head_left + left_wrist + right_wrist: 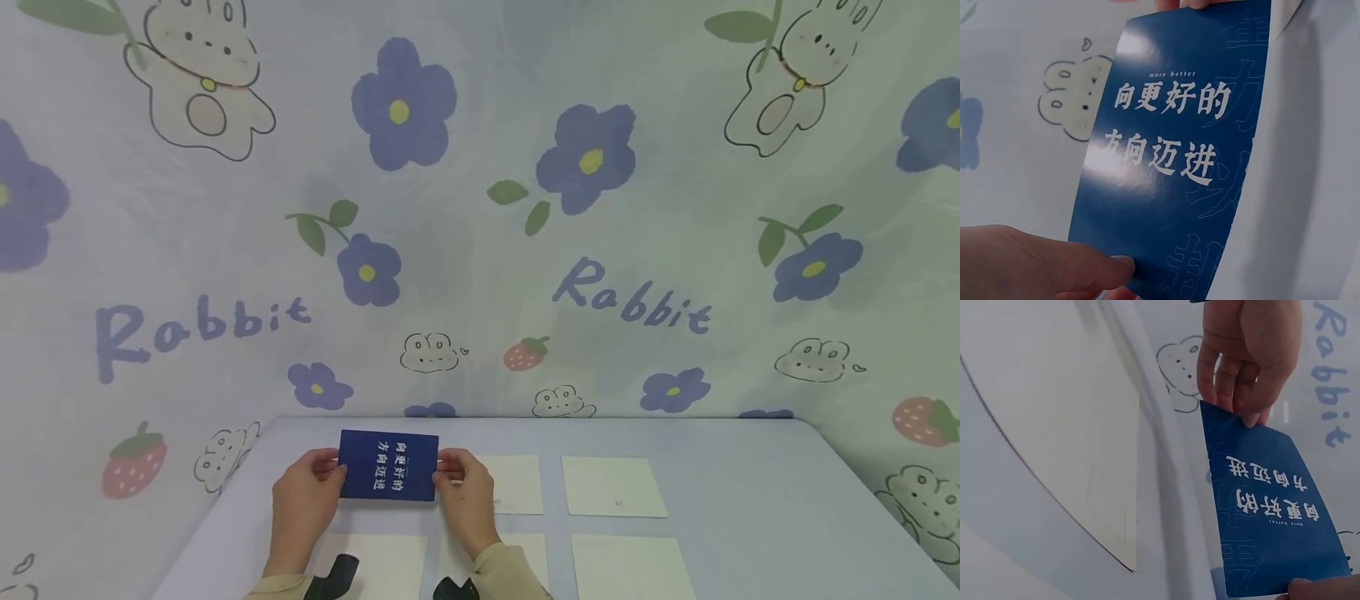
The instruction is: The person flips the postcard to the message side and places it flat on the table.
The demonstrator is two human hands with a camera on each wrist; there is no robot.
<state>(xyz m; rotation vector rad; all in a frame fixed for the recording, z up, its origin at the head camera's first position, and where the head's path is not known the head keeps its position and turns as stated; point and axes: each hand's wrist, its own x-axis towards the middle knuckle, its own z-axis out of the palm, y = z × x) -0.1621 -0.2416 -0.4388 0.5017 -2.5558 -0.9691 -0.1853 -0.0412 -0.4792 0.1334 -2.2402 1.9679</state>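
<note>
A dark blue card (367, 465) with white Chinese characters is held up sideways above the table's far left part. My left hand (306, 496) pinches its left short edge, thumb on the printed face. At the opposite short edge my right hand (467, 500) pinches the card too. In the left wrist view, the blue card (1147, 206) bends slightly and catches glare, with the left thumb (1085, 269) pressed on its near end. The right wrist view has the card (1266, 544) between both hands, the left hand (1254, 350) at its top end.
Several cream cards lie flat in rows on the pale table (727, 483), including a far right card (615, 487) and a near right card (630, 567). One cream card (517, 483) is partly behind the right hand. A rabbit-print curtain (480, 275) hangs behind the table.
</note>
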